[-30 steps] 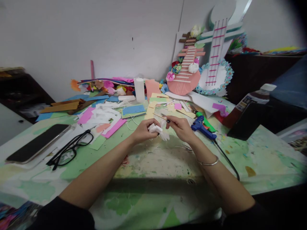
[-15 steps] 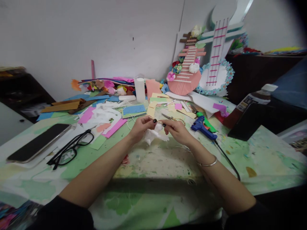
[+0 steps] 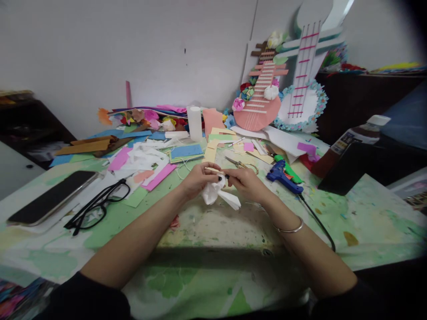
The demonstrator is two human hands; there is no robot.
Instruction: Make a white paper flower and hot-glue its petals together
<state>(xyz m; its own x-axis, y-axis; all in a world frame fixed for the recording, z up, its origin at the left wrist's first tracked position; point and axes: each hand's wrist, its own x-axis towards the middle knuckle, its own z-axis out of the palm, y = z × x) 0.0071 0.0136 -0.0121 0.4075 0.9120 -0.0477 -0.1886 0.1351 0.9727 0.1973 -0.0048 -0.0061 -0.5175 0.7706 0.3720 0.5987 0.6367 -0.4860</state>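
My left hand (image 3: 196, 180) and my right hand (image 3: 245, 183) meet over the middle of the paint-stained green table (image 3: 213, 231). Both pinch a crumpled piece of white paper (image 3: 216, 194) that hangs down between them, with a thin pale stick (image 3: 213, 170) across the top of my left fingers. Scissors (image 3: 240, 163) lie just beyond my right hand. A blue glue gun (image 3: 282, 174) rests to the right of it, its black cord trailing toward me.
Black glasses (image 3: 96, 206) and a dark phone (image 3: 50, 198) lie at the left. Coloured paper scraps (image 3: 147, 155) and a white cylinder (image 3: 194, 123) crowd the back. Paper guitar models (image 3: 267, 98) lean on the wall. A brown bottle (image 3: 350, 142) lies at the right.
My hands have drawn together and dropped slightly toward me. The white paper now hangs lower between them, with a strip sticking out to the right.
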